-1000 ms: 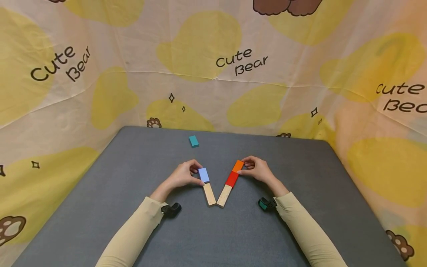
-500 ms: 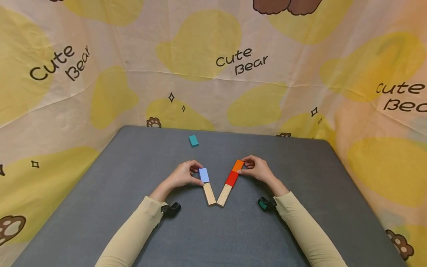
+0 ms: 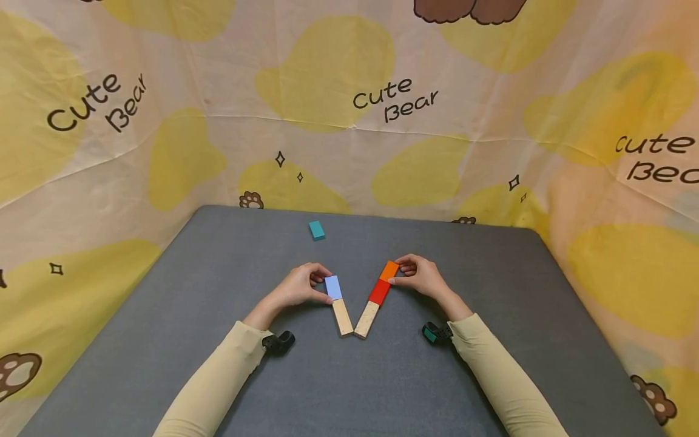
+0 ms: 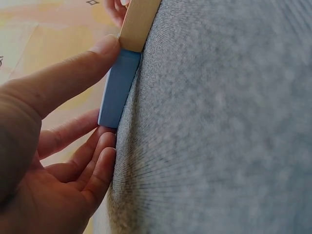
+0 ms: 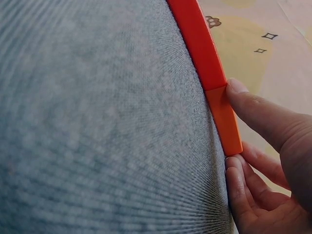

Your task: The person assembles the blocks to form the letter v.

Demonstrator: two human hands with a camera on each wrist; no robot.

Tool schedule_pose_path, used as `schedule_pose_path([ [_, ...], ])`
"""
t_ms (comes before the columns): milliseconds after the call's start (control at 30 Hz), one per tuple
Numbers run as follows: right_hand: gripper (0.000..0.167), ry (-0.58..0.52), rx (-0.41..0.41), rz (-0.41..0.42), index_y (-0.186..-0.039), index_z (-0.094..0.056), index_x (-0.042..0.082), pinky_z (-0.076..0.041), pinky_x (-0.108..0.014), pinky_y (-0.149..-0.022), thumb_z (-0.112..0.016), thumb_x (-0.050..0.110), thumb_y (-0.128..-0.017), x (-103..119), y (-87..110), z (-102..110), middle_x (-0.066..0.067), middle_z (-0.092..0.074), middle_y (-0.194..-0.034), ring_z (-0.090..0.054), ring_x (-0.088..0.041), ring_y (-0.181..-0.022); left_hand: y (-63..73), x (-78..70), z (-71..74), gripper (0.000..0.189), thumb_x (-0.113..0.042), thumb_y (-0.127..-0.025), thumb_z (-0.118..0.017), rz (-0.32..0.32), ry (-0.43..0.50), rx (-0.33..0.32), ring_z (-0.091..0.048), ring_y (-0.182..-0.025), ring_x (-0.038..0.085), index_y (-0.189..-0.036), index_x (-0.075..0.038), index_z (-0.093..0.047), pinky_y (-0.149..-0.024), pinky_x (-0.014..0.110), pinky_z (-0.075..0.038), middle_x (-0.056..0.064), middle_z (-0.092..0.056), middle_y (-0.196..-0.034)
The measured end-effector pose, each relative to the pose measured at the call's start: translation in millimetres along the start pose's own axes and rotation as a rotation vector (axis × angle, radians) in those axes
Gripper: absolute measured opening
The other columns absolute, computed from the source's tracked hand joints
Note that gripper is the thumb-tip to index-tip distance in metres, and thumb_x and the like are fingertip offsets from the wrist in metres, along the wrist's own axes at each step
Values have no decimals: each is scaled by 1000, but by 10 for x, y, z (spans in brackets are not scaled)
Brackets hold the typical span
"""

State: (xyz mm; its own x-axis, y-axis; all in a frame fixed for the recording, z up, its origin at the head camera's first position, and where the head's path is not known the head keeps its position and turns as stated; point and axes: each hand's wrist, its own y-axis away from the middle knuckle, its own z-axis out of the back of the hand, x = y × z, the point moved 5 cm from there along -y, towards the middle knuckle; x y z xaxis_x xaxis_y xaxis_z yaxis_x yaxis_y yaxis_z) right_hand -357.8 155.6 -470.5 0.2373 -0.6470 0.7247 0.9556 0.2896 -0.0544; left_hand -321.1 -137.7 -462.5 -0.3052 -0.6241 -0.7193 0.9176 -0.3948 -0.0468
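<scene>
Several small rectangular blocks lie flat on the grey table in two lines that form a V. In the left line a blue block [image 3: 333, 287] meets the end of a plain wooden block [image 3: 343, 318]. My left hand [image 3: 298, 284] pinches the blue block, thumb at its near end and fingers at its far end. The right line runs from another wooden block [image 3: 366, 320] through a red block [image 3: 379, 292] to an orange block [image 3: 389, 271]. With thumb and fingertips my right hand [image 3: 423, 277] pinches the orange block, its thumb beside the joint with the red one.
A teal block [image 3: 317, 230] lies alone towards the back of the grey table [image 3: 349, 388]. A printed cloth [image 3: 327, 79] hangs behind the table and along its sides. Each wrist wears a dark band, the left one a black band [image 3: 279, 343].
</scene>
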Motion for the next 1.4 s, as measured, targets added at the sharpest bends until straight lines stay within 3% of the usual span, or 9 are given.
schedule_pose_path([
  [1400, 54, 0, -4, 0, -116, -63, 8, -49, -40, -89, -81, 37, -73, 4, -4, -3, -10, -65, -109, -62, -23, -98, 5, -2, 12, 53, -31, -66, -87, 16, 5, 0, -57, -91, 17, -110, -10, -66, -81, 33, -47, 5, -63, -101],
])
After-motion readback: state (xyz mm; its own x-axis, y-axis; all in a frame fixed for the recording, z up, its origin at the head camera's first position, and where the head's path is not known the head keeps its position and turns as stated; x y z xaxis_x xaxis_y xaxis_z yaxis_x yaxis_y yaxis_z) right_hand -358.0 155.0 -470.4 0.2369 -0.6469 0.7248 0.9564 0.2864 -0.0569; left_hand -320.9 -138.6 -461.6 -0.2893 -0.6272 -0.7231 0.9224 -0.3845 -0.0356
